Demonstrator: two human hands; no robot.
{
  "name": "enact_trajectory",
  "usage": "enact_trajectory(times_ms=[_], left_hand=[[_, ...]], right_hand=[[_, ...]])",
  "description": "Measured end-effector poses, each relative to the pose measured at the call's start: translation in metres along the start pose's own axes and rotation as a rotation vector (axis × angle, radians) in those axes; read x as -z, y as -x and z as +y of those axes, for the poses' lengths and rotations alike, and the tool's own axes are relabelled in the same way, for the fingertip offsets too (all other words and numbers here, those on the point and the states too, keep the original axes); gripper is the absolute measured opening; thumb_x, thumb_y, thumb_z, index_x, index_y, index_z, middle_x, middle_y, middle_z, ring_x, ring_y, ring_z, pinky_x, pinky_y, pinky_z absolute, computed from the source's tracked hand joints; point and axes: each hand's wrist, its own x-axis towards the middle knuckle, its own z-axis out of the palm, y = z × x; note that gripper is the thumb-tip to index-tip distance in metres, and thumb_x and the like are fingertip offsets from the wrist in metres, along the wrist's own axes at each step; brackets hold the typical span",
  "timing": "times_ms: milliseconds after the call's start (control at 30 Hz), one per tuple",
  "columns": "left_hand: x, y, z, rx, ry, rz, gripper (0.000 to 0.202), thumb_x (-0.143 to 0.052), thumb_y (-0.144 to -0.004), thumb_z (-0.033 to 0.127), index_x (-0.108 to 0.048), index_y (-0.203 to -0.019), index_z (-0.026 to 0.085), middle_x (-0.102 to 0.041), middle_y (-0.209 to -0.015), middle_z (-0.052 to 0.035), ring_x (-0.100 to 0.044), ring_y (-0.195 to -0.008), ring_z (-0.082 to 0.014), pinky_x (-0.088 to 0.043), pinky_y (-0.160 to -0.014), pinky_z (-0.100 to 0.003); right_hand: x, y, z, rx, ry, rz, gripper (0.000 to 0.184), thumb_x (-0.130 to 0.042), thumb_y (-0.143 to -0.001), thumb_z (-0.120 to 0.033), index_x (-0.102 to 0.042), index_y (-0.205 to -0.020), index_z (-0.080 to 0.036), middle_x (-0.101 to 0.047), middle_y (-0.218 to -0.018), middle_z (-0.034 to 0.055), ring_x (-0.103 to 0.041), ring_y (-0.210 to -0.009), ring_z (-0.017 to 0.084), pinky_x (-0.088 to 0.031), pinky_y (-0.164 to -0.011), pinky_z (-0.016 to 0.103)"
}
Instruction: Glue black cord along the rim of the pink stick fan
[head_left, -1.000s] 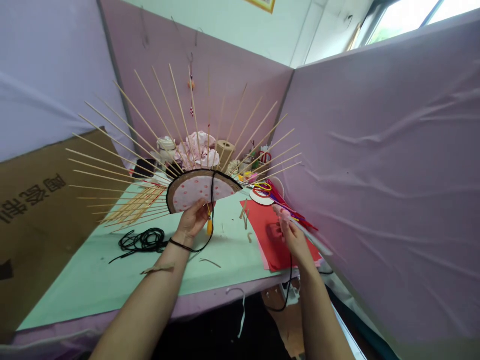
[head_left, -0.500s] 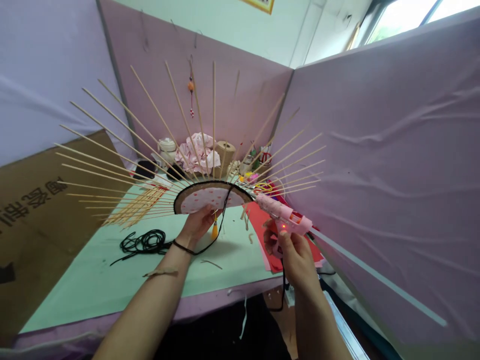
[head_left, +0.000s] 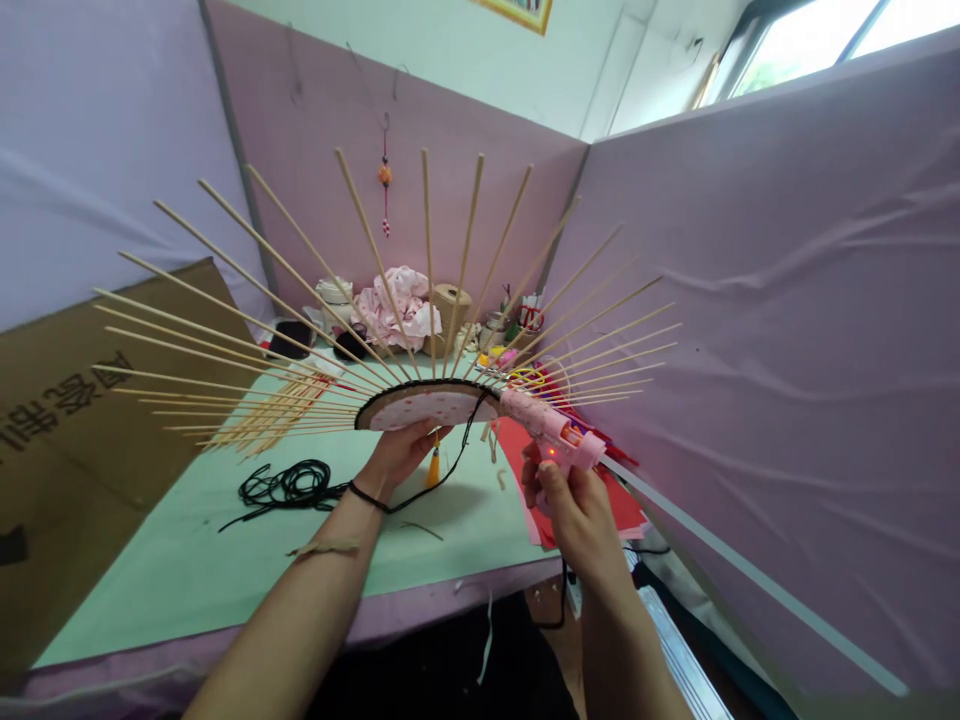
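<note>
A round disc covered in pale dotted cloth, edged in black cord, bristles with thin wooden sticks fanning outward. From underneath, my left hand grips the disc, with part of the fingers hidden. A black cord runs from the rim down to my left wrist. My right hand is wrapped round the handle of a pink hot glue gun, its red light on. The gun's nozzle is at the disc's right rim; whether it touches I cannot tell. A long translucent glue stick sticks out behind.
On the green tabletop lie a coil of black cord and a bundle of sticks. Crumpled pink cloth and a twine spool stand at the back. Red sheets lie right. Cardboard leans left.
The disc has tilted and turned, so its sticks stand at different angles and its face shows flatter. My right hand and the glue gun have shifted slightly left, staying by the rim.
</note>
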Motion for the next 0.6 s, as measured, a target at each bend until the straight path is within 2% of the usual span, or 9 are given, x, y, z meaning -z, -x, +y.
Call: enact_trajectory(times_ms=[267,600], left_hand=[[-0.0042,0.0008,0.0009,0.018,-0.036,0.032,0.036,-0.080,-0.053,0.008,-0.071,-0.086,0.019,-0.074,-0.079,-0.0029,-0.067,-0.079,-0.0202,-0.053,-0.086,-0.038],[-0.0043,0.0020,0.0012,0.031,-0.010,0.022,0.045,-0.080,-0.054,0.006,-0.070,-0.097,0.017,-0.074,-0.081,-0.0025,-0.068,-0.081,-0.0189,-0.051,-0.092,-0.042]], right_hand=[[0.0013,-0.0006,0.0025,0.023,0.050,0.009,0.040,-0.050,-0.088,-0.053,-0.063,-0.093,-0.016,-0.062,-0.067,0.0025,-0.055,-0.059,0.014,-0.044,-0.057,0.026],[0.0028,-0.0003,0.0059,0.029,0.073,0.002,0.039,-0.048,-0.089,-0.053,-0.062,-0.092,-0.016,-0.063,-0.069,0.0032,-0.055,-0.059,0.014,-0.043,-0.057,0.026]])
